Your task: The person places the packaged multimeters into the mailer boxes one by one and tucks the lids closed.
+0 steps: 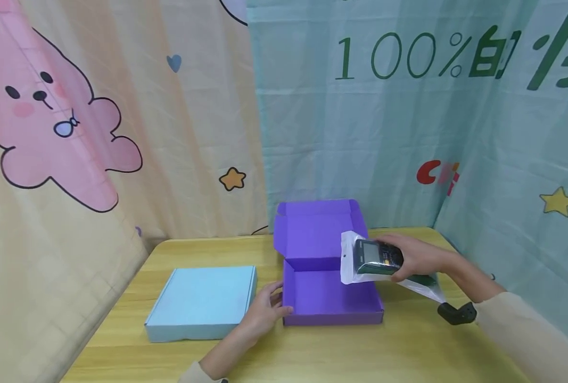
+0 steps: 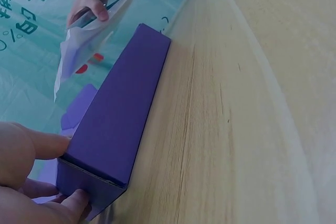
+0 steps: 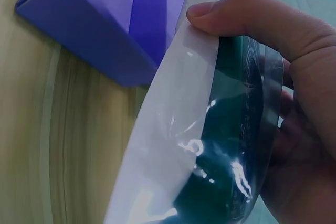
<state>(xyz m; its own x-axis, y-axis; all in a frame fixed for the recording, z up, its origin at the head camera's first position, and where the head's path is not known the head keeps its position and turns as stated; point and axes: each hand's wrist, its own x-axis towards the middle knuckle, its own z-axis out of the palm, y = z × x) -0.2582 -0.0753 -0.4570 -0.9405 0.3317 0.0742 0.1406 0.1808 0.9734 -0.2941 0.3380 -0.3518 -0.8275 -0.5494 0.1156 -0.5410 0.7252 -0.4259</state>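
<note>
Fingers of my right hand (image 1: 420, 256) wrap round the bagged device (image 1: 371, 253), thumb across it, over the purple box's (image 1: 332, 318) right side; left hand (image 1: 263, 313) pinches that box's near left corner, probably to stop it sliding

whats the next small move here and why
Probably shift the bagged device left and lower it into the purple box: the right hand grips it near the box's right side, the lid stands open, and the left hand holds the box at its left front corner.
</note>
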